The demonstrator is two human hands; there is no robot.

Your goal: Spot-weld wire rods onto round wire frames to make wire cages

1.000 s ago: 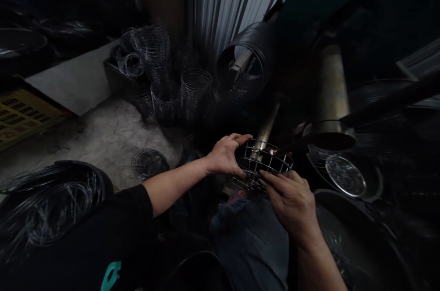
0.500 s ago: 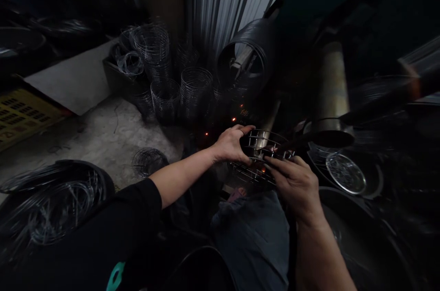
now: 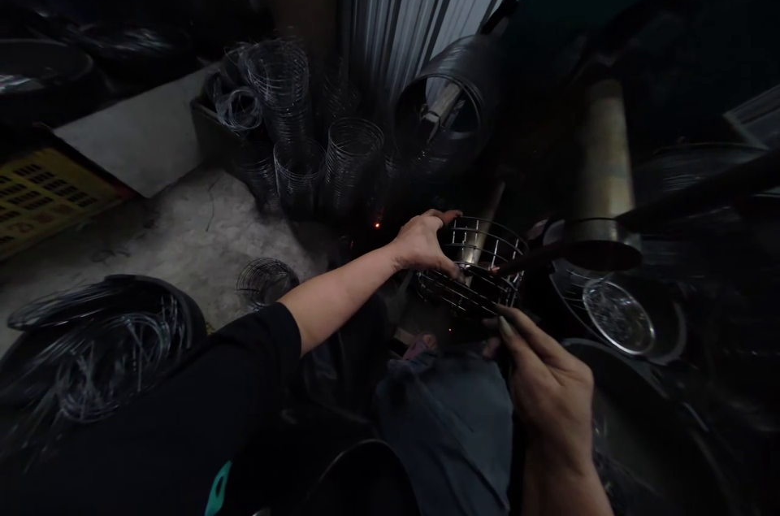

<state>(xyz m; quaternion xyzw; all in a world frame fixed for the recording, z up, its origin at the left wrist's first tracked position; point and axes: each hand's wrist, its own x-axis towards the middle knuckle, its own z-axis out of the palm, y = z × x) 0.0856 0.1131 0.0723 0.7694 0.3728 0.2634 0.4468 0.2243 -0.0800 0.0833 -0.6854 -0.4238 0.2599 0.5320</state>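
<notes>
My left hand (image 3: 423, 241) grips the left side of a round wire basket (image 3: 509, 238), with its thumb and fingers spread around the wires. The basket sits around the end of a dull metal rod (image 3: 489, 215), and a dark bar reaches into it from the right. My right hand (image 3: 552, 386) is just below the basket's near right side. Its thumb and index finger are pinched together; darkness hides what they hold, if anything. A small orange spark (image 3: 377, 225) glows left of the basket.
Stacks of wire rings (image 3: 353, 158) stand behind, near a large wire coil (image 3: 451, 101). A thick metal cylinder (image 3: 606, 166) rises at right above a basin holding a shiny round piece (image 3: 618, 317). Left are a tub of wires (image 3: 110, 362) and a yellow crate (image 3: 49, 199).
My right hand has drawn back from the basket, down and to the right. My left hand stays on the basket, which now shows more of its wires. Fewer sparks are visible.
</notes>
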